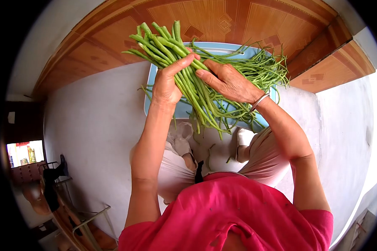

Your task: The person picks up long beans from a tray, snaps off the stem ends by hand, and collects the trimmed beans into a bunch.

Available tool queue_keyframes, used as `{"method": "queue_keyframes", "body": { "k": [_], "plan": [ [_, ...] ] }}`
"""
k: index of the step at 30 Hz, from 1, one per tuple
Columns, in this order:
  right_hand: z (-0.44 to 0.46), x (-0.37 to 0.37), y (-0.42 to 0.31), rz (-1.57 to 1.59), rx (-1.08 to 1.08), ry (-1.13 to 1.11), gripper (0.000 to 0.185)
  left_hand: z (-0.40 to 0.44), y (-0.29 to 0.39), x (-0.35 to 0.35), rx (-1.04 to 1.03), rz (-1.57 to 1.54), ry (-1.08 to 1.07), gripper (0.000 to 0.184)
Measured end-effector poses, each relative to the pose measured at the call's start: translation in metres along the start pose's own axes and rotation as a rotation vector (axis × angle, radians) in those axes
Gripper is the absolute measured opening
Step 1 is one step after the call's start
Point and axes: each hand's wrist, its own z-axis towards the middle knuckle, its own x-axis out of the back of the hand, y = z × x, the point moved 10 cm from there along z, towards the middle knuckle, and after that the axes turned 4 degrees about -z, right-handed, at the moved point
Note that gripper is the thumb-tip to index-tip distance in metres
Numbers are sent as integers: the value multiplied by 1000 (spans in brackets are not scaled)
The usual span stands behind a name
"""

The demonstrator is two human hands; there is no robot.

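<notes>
A thick bunch of green long beans (186,79) slants across the middle of the view, its bundled ends at the upper left and its loose ends hanging to the lower right. My left hand (168,83) is closed round the bunch, with the thumb laid across the top. On the other side of it, my right hand (231,83) has its fingers curled against the beans, thumb pressed on them. A silver bangle is on that wrist. Behind and under the right hand, more thin green beans (262,67) lie heaped on a light blue tray or low table (148,106).
Patterned brown wooden panels (213,19) stand just beyond the blue surface. Below it, a clear plastic bag (182,131) and bits of bean lie on the pale floor (92,108) near my shoes. Metal-framed furniture (98,213) is at the lower left.
</notes>
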Motion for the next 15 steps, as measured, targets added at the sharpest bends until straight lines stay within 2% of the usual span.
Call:
{"method": "queue_keyframes", "body": {
  "k": [2, 6, 8, 10, 12, 15],
  "plan": [
    [-4, -6, 8, 245, -38, -138, 46, 5, 26, -4, -79, -65, -74, 18],
    [-17, 12, 17, 305, 11, -149, 37, -1, 99, -43, -248, -153, -160, 13],
    [-22, 27, 27, 184, 60, -38, 36, -4, 140, -61, -324, -158, -186, 14],
    [-28, 42, 29, 274, -23, 24, 38, -8, 169, -76, -358, -164, -163, 14],
    [-36, 56, 27, 317, -10, 95, 37, -11, 192, -88, -424, -140, -114, 13],
    [-45, 77, 18, 199, 61, 215, 35, -17, 221, -106, -547, -93, -32, 13]
  ]
}}
